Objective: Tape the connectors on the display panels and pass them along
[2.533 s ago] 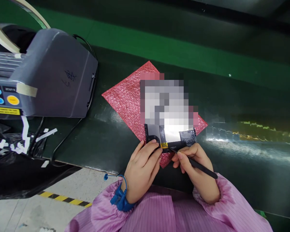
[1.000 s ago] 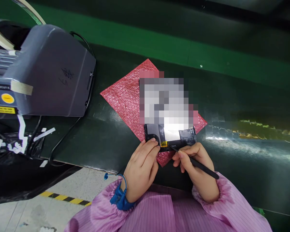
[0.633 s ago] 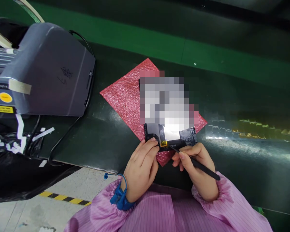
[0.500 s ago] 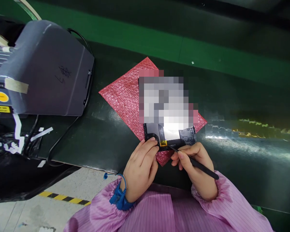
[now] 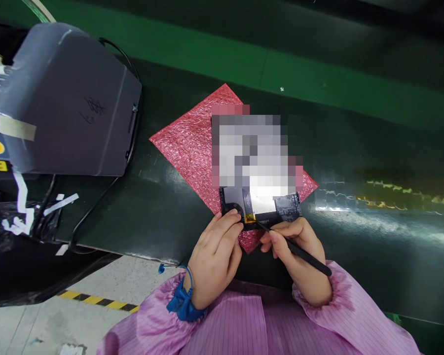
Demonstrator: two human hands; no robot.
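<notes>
An opened flat electronic device (image 5: pixel 235 195) lies on red bubble wrap (image 5: pixel 187 140), its upper part hidden by pixelation. Black housing, a silvery panel and a circuit area show along its near end. Near the bottom edge is a flex connector covered by yellow-amber tape (image 5: pixel 250 218). My left hand (image 5: pixel 218 251) grips the device's lower left corner, fingertips closed on it beside the tape. In my right hand (image 5: pixel 299 249) is a slim black pointed tool (image 5: pixel 307 254), held like a pen. Its thin tip is at the right edge of the tape; contact cannot be made out.
A grey tape dispenser (image 5: pixel 74 103) stands at the left, with a black cable (image 5: pixel 92 209) beside it. White tape scraps (image 5: pixel 61 203) lie near black plastic. Clear strips with amber parts (image 5: pixel 385 197) are on the dark green bench (image 5: pixel 355 266) at right.
The tool's tip has shifted slightly left and up, closer to the amber tape. My left hand stays on the corner. The whole view has shifted a little.
</notes>
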